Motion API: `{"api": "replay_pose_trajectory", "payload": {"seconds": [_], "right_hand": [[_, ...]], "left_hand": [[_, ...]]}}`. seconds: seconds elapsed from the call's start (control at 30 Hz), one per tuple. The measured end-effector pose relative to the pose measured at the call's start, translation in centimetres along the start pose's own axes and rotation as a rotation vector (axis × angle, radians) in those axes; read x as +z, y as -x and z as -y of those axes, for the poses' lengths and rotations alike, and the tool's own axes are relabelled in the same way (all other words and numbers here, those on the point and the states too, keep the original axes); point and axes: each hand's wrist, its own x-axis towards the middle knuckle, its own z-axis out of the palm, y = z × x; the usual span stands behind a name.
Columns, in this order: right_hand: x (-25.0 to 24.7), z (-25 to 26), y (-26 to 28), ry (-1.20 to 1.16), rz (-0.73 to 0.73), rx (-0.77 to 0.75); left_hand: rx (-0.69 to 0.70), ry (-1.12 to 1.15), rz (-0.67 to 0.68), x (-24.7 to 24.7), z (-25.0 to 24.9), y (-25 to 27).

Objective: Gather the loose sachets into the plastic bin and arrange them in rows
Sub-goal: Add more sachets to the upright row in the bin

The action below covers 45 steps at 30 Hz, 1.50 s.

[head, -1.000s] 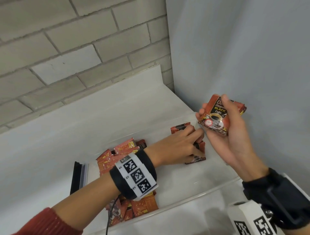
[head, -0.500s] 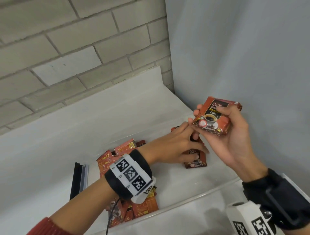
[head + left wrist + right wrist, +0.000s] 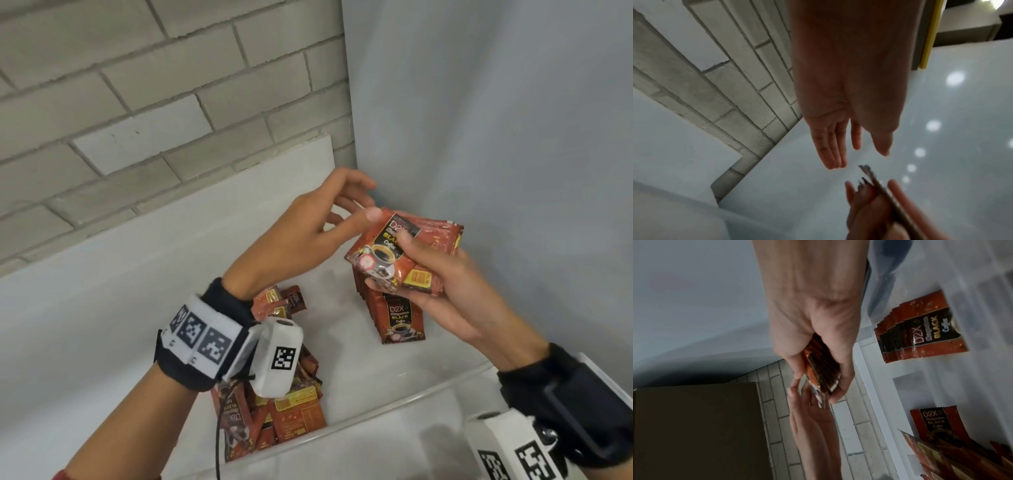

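The right hand (image 3: 455,291) is raised above the clear plastic bin (image 3: 394,407), grasping a bundle of red sachets (image 3: 400,253) marked "D2X BLACK Coffee". The thumb lies across the printed front and the fingers curl round the back; the bundle tilts, its top edge toward the grey wall. In the right wrist view the sachets' edges fan out between thumb and fingers.

The left hand (image 3: 301,240) is released, fingers straight and loosely spread, holding nothing. It hovers just left of the bundle, its thumb tip touching or all but touching the upper left corner of the front sachet; the head view does not settle which. In the left wrist view the fingers (image 3: 830,146) reach toward the bundle's edge, with a small gap showing.

Inside the bin, directly below the right hand, a short row of sachets (image 3: 397,315) stands on edge, leaning, near the bin's right side. A loose heap of sachets (image 3: 284,411) lies at the bin's left end, partly hidden beneath the left wrist. The two groups are well apart on the bin floor.

The bin sits on a white desk (image 3: 85,308) in a corner, brick wall behind.
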Motion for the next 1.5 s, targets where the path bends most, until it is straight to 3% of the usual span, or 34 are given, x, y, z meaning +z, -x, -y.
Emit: {"api": "replay_pose_trajectory", "payload": {"seconds": [0.13, 0.3, 0.4, 0.6, 0.8, 1.07, 1.5], "right_hand": [[0.0, -0.1, 0.2, 0.078, 0.065, 0.053], [-0.1, -0.4, 0.2, 0.070, 0.080, 0.055], [0.2, -0.1, 0.0, 0.041, 0.013, -0.024], [-0.1, 0.3, -0.3, -0.061, -0.268, -0.317], [-0.3, 0.3, -0.3, -0.068, -0.314, -0.336], [-0.2, 0.1, -0.3, -0.072, -0.304, -0.320], [0.1, 0.3, -0.2, -0.102, -0.260, -0.265]], "left_hand": [[-0.063, 0.237, 0.148, -0.3, -0.5, 0.4], [-0.074, 0.267, 0.171, -1.0, -0.3, 0.9], [-0.023, 0.136, 0.239, -1.6, 0.0, 1.3], [0.060, -0.066, 0.432, 1.0, 1.5, 1.9], [0.263, -0.304, 0.599, 6.6, 3.5, 1.4], [0.511, -0.613, 0.411, 9.0, 4.8, 1.7], [0.575, -0.785, 0.244, 9.7, 5.6, 1.6]]}}
